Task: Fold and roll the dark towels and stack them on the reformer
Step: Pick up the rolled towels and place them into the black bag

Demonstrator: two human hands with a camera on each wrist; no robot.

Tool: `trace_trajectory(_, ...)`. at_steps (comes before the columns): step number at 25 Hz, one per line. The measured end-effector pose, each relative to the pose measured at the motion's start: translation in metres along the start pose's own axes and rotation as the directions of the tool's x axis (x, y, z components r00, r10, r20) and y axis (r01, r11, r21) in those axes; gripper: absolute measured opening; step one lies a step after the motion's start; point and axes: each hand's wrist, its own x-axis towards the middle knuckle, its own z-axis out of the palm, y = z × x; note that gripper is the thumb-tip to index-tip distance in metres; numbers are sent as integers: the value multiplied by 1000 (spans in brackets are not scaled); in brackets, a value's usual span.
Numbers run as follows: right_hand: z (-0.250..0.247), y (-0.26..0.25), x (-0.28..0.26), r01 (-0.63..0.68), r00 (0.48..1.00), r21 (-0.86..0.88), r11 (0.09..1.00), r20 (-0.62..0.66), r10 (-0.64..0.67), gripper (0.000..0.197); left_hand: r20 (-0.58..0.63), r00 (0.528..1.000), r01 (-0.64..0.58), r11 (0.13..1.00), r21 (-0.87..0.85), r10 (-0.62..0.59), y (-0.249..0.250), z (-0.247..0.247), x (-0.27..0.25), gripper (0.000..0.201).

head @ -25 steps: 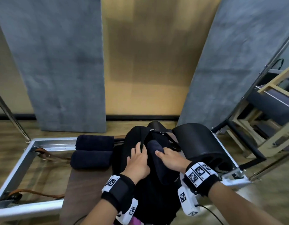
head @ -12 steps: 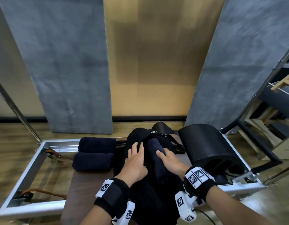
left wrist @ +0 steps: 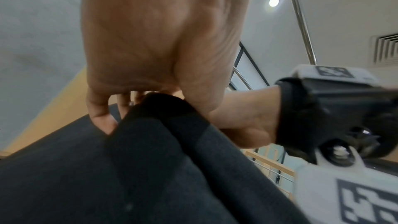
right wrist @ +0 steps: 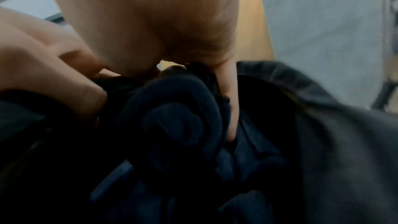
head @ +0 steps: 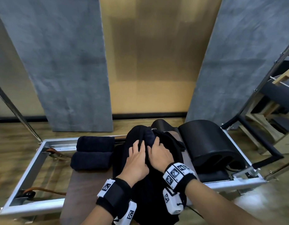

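A black bag [head: 134,135] lies on the reformer's brown carriage [head: 85,184], and both my hands are at its mouth. My right hand [head: 156,146] curls its fingers round a rolled navy towel [head: 149,137] inside the bag; the right wrist view shows the roll's spiral end [right wrist: 178,117]. Beside it, my left hand [head: 138,148] grips a fold of the bag's dark fabric [left wrist: 150,159]. Two rolled dark towels [head: 95,142] [head: 91,159] lie side by side on the carriage's far left end.
The reformer's metal frame [head: 31,166] runs round the carriage, with brown straps [head: 43,191] inside it at the left. A black padded arc [head: 205,143] stands on the right end. Wooden equipment [head: 278,111] stands to the right. Grey panels [head: 67,62] lean on the wall behind.
Both hands have moved closer together and further up the bag. Less of the navy towel shows between them now. The two rolled towels have not moved.
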Motion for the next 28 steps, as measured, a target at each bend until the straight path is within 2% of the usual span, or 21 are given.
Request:
trace_trajectory(3, 7, 6, 22, -121, 990, 139, 983, 94, 108, 61, -27, 1000, -3, 1000, -27, 2, -2, -1, -2, 98)
trace_trajectory(6, 5, 29, 32, -165, 984, 48, 985, 70, 162, 69, -61, 998, -18, 998, -53, 15, -4, -3, -4, 97)
trace_trajectory(13, 25, 10, 48, 14, 997, -193, 981, 74, 0, 70, -56, 998, -37, 997, -64, 33, -3, 2, -4, 105)
trace_trajectory(17, 32, 13, 63, -58, 996, -187, 981, 58, 70, 58, -108, 991, -91, 994, -53, 85, -8, 2, -7, 105)
trace_trajectory(21, 39, 12, 68, 20, 996, -350, 937, 92, 13, 55, -103, 987, -130, 991, -21, 127, -15, 4, -7, 102)
trace_trajectory(22, 36, 7, 64, 3, 990, -393, 919, 130, 53, 58, -93, 986, -139, 990, -19, 137, -17, 3, -6, 100)
trace_trajectory(25, 2, -3, 52, -52, 950, -356, 933, 270, 156, 77, -67, 981, -186, 981, -53, 183, -23, 5, -1, 87)
trace_trajectory(26, -15, -7, 49, -46, 945, -314, 948, 294, 143, 77, -82, 977, -206, 974, -98, 198, -25, 6, 0, 80)
trace_trajectory(28, -57, -18, 46, -11, 946, -255, 967, 309, 93, 54, -174, 961, -255, 935, -245, 216, -31, 6, -1, 65)
